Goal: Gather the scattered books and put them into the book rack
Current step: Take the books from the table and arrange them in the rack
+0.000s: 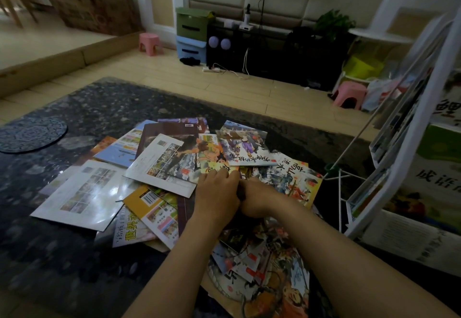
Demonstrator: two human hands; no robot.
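Head view: dark speckled glossy table [99,108] fills near-left to centre. White wire-frame book rack [424,108] stands right, near table edge, some books in it, so short reach from pile. Thin colourful picture books [82,192] lie fanned and overlapping mid-table, none squared up yet. Left hand [217,192] and right hand [259,200] meet at pile centre, touching, fingers bent onto covers. Probably starting to rake pile together. Real grip or just pressing: cannot tell.

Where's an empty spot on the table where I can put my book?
Bare table lies beyond the book pile, bordered by the round mat on the left and the far edge. More lies at the near left, in front of the white book. The middle and the near right, toward the book rack, are crowded.
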